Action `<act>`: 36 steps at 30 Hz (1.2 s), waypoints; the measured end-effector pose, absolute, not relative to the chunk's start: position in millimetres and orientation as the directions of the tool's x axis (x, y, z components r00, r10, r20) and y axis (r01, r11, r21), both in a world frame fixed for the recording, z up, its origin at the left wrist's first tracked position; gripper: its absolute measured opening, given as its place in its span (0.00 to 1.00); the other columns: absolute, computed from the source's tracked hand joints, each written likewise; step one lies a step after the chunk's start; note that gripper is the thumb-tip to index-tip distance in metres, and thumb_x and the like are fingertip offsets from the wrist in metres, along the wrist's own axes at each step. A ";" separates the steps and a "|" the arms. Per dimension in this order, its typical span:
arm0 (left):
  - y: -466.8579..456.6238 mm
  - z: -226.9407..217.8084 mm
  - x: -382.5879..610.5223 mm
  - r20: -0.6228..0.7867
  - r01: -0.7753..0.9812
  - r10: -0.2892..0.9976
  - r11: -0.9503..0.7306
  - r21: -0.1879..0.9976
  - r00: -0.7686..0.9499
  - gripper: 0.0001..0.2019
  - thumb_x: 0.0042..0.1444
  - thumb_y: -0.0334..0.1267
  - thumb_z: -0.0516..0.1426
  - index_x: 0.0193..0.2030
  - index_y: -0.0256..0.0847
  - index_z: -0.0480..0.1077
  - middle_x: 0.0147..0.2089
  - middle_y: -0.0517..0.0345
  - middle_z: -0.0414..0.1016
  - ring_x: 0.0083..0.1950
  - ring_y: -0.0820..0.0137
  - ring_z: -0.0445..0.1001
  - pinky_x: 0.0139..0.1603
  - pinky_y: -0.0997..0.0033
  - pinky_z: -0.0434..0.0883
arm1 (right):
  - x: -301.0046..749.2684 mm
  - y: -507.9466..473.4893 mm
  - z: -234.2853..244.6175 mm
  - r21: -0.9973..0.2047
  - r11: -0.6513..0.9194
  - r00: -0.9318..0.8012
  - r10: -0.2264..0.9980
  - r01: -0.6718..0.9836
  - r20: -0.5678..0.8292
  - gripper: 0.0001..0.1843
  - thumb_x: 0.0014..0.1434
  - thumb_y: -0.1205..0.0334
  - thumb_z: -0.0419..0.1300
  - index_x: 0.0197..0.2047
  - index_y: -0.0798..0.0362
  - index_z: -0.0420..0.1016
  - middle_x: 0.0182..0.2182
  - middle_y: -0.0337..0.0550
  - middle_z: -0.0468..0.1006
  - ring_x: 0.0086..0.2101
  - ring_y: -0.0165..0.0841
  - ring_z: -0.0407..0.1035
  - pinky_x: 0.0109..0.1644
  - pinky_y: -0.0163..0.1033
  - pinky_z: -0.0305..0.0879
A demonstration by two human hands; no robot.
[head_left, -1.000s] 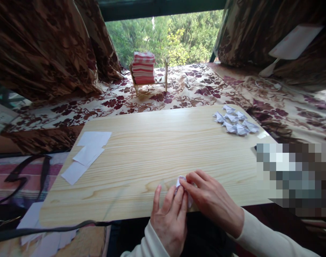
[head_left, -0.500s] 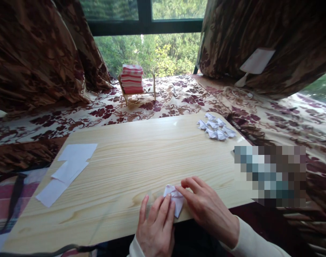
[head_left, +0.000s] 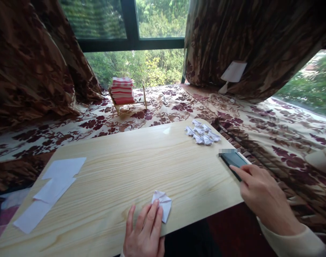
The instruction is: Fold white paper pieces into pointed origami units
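My left hand (head_left: 145, 228) lies flat, fingers spread, with its fingertips pressing a folded piece of white paper (head_left: 164, 206) against the table near the front edge. Creases and a pointed corner show on the paper; its left part is under my fingers. Over at the table's right edge, my right hand (head_left: 264, 196) reaches to a dark-screened phone (head_left: 234, 160). Its index finger is stretched out onto the screen, the other fingers are loosely bent, and it holds nothing that I can see. Part of the phone is covered by the hand and a blurred patch.
Several small folded paper pieces (head_left: 202, 132) are grouped at the table's (head_left: 112, 171) far right corner. Flat white paper sheets (head_left: 52, 189) overlap along the left side. Behind stand a small rack with folded pink-striped cloths (head_left: 122, 91) and a white lamp (head_left: 234, 71).
My right hand has left the folded paper and moved right to the phone. My left hand stays on the paper. The view has shifted to the right.
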State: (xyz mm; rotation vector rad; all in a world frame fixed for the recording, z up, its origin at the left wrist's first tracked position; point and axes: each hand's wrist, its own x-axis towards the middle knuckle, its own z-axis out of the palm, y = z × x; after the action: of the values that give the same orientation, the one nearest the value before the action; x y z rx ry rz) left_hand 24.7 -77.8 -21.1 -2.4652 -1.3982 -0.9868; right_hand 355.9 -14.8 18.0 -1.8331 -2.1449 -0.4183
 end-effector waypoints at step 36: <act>-72.7 -34.8 21.8 0.668 0.827 0.680 -0.536 0.169 0.303 0.21 0.56 0.41 0.45 0.47 0.32 0.71 0.48 0.45 0.74 0.53 0.58 0.65 0.61 0.50 0.50 | 172.2 1.5 18.2 -0.340 0.681 -0.671 0.722 0.649 0.165 0.16 0.55 0.71 0.58 0.47 0.52 0.68 0.35 0.45 0.69 0.36 0.37 0.62 0.40 0.41 0.62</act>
State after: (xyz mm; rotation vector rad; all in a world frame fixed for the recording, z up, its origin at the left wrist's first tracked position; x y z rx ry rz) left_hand 21.8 -72.7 -34.8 -2.3614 -1.3880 -1.0508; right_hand 172.2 1.5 18.2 -1.0912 -2.6083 0.3674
